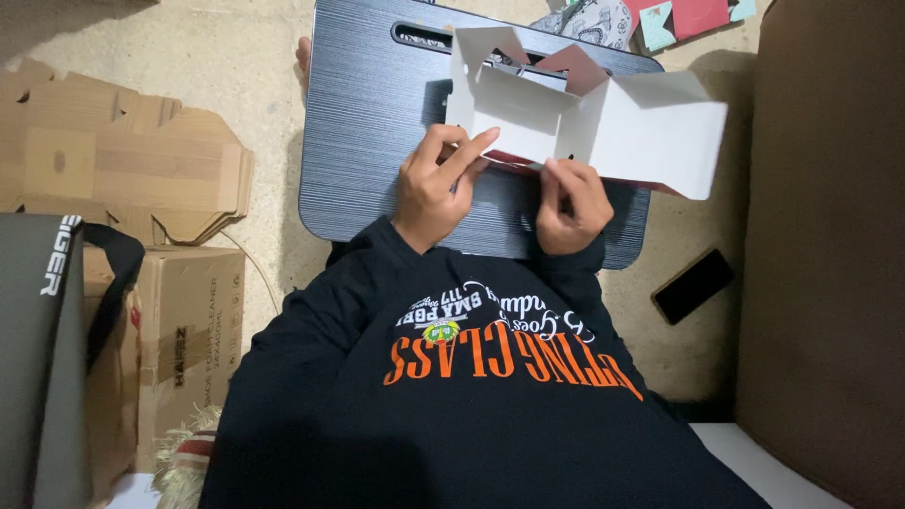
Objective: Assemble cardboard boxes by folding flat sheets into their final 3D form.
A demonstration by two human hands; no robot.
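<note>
A partly folded cardboard box blank (603, 123), white inside and red outside, lies on a dark striped lap desk (377, 113). My left hand (436, 181) presses its fingers on the near left flap of the box. My right hand (570, 203) pinches the near edge of the box at its middle. One box end stands folded up at the far left, while a wide flap spreads flat to the right.
A stack of flat brown cardboard blanks (123, 160) lies on the floor at the left, with a brown carton (189, 330) and a black bag (42, 358) nearer. A black phone (693, 286) lies on the floor at the right beside a brown furniture side (830, 236).
</note>
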